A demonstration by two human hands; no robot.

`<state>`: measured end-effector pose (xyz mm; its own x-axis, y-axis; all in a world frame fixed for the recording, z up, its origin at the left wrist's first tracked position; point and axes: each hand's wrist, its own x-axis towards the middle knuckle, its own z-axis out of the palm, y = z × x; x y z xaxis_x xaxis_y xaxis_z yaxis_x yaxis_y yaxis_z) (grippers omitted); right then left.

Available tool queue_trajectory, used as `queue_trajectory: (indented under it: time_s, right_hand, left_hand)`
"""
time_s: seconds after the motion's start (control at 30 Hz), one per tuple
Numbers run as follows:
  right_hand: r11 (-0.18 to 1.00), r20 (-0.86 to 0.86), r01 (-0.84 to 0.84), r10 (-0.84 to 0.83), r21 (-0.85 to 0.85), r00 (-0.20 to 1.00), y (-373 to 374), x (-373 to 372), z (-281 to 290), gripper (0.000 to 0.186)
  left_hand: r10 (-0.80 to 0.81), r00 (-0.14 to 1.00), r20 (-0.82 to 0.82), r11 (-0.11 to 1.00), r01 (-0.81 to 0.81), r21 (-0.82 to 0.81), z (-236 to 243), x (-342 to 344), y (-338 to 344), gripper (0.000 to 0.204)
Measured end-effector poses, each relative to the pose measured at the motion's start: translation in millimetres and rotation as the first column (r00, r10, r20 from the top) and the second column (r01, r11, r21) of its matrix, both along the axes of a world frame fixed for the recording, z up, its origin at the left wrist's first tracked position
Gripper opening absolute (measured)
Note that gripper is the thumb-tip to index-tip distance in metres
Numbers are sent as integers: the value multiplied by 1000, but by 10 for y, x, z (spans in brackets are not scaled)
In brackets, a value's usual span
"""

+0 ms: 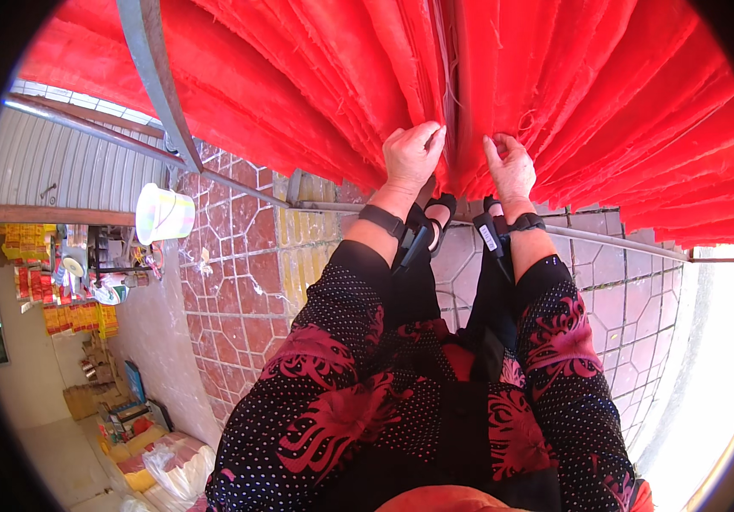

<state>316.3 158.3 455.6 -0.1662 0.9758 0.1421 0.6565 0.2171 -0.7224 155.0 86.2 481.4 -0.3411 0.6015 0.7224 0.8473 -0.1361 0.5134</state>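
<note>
Many layered folds of bright red cloth (324, 77) with frayed edges hang in front of me, fanning out to both sides. A narrow dark gap (451, 77) with loose pale threads runs between two folds in the middle. My left hand (414, 158) is closed at the lower edge of the fold left of this gap, thumb and fingers pinched together. On the other side, my right hand (512, 168) pinches near the bottom of the neighbouring fold, its fingers curled. What lies between the fingertips is mostly hidden. A loose thread loop (527, 119) shows above the right hand.
A metal bar (606, 241) crosses low beneath the cloth, and a curved grey metal piece (158, 81) rises at upper left. At left, a pale bucket (165, 213) stands near shelves with red and yellow packets (68, 317). Patterned paving tiles (235, 333) lie underfoot.
</note>
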Motion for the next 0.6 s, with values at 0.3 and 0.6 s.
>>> queue_trajectory:
  time_s: [0.3, 0.6]
  right_hand:
    - [958, -354, -177, 249, 223, 902, -394, -290, 466, 38]
    - [944, -180, -153, 212, 292, 961, -203, -518, 704, 23]
  left_hand:
    - [-83, 996, -30, 993, 85, 79, 31, 54, 30, 9]
    - [-101, 988, -116, 993, 107, 41, 92, 90, 22, 11]
